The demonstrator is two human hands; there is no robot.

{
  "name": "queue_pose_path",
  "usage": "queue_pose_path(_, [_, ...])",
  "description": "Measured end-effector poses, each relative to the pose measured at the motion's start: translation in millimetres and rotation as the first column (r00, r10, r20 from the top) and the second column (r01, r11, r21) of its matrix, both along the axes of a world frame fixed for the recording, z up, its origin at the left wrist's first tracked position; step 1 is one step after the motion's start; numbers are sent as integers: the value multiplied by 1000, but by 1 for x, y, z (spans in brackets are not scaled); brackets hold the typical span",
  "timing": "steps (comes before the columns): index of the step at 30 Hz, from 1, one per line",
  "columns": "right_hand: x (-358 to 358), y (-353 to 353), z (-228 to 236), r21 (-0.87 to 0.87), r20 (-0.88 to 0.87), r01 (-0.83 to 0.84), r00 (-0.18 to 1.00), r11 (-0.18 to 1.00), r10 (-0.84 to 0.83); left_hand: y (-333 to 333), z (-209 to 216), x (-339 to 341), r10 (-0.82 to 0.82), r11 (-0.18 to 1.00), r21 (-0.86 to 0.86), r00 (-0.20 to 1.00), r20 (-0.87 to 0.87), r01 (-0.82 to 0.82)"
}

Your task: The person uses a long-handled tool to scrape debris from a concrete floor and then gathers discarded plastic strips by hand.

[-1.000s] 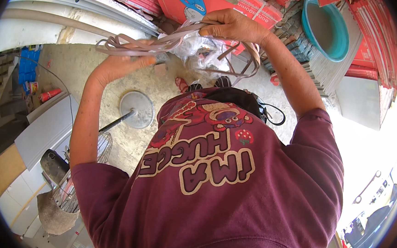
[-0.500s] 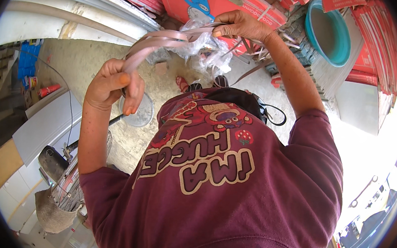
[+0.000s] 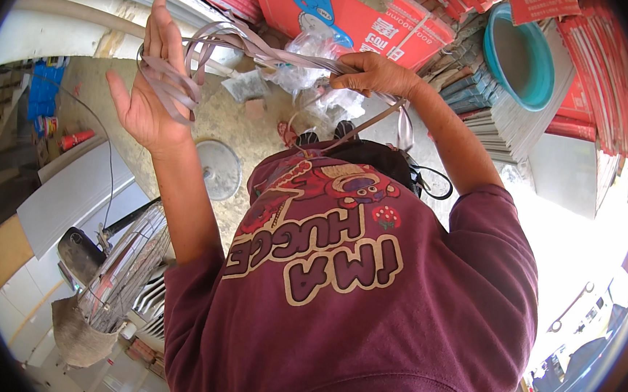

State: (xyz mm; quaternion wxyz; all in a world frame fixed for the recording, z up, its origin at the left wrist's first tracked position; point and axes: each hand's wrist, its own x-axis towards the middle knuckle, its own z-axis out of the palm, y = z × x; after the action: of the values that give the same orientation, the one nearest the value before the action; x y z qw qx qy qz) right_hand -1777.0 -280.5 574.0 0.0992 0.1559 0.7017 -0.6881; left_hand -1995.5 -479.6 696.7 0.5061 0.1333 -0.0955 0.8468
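Note:
Several loops of a flat greyish-mauve plastic strap (image 3: 244, 44) stretch between my raised hands. My left hand (image 3: 159, 94) is open, its fingers straight up and its thumb held away. Loops of the strap hang around that hand at the fingers and palm. At the other end of the bundle, my right hand (image 3: 377, 75) is closed on the strap, fingers wrapped over it. Loose lengths trail below the right hand toward my shirt (image 3: 363, 330). Behind the strap lies crumpled clear plastic film (image 3: 313, 54).
Red cartons (image 3: 413, 32) and stacked tiles (image 3: 471, 83) stand ahead, beside a turquoise basin (image 3: 544, 77). At left are a round metal base (image 3: 217, 171) on the concrete floor, white panels (image 3: 73, 201) and a sack of wires (image 3: 86, 333).
My left hand has opened and risen, its fingers going from curled round the strap to straight. The loops have spread apart around it. My right hand keeps its grip, slightly lower.

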Motion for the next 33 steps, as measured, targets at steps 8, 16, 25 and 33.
queue_pose_path(8, [13, -3, 16, 19, 73, -9, 997, 1000, 8, -4, -18, -19, 304, 814, -320, 824, -478, -485])
queue_pose_path(16, [36, 17, 18, 80, 155, 53, 986, 995, -65, -2, -16, -25, 214, 484, -238, 377, -901, -842])
queue_pose_path(25, [50, 41, 13, 243, 121, 32, 991, 969, -63, -28, -32, -56, -355, 428, -324, 173, -919, -844])
queue_pose_path(33, [68, 55, 0, 354, 81, 132, 982, 926, -171, -39, -32, -72, -231, 221, -711, 673, -703, -667])
